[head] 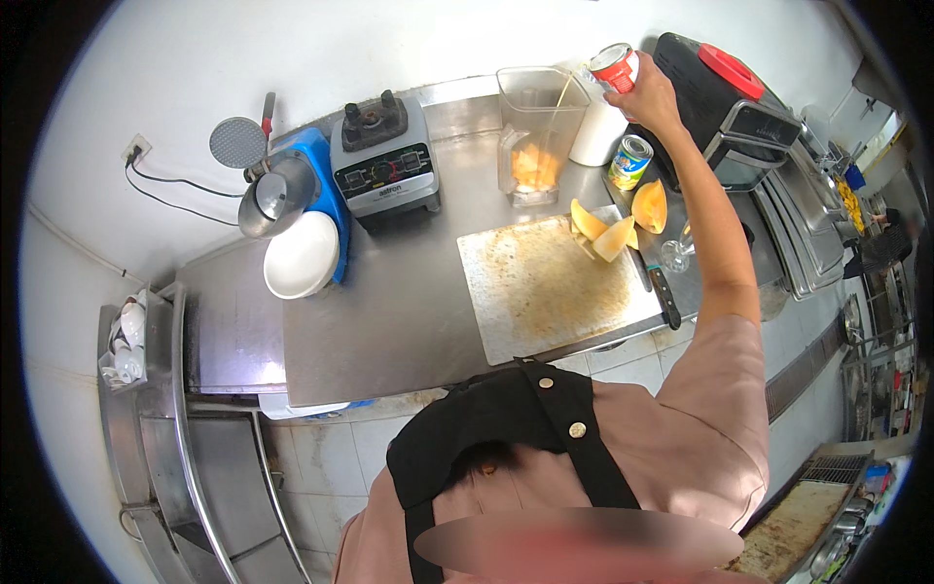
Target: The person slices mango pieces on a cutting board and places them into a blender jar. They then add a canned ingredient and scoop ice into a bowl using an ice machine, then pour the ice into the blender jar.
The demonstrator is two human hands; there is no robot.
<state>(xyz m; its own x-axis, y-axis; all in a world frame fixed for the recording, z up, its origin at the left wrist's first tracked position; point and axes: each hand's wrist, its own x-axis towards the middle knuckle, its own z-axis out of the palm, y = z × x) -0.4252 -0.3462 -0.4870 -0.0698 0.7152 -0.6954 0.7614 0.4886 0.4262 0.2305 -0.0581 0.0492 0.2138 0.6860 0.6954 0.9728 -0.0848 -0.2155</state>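
My right hand [646,95] grips a red-and-white tin can [614,67] above the counter, at the right of a clear blender jar [543,91]. Orange melon chunks [535,166] fill the jar's lower part. A thin pale line runs down inside it; whether a stick or a stream of liquid, I cannot tell. Below my hand stand a white cylindrical container [597,135] and a second can with a colourful label [630,162]. Melon slices [613,237] rest on a stained white cutting board [540,292], with a melon wedge [649,206] beyond it. My left hand is out of view.
An Astron blender base [383,164] stands left of the jar, beside a blue machine [339,241] and a white bowl [300,254]. A knife [662,296] lies along the board's right edge, near a stemmed glass [676,257]. A black appliance [682,95] occupies the right. Another person [883,244] is far right.
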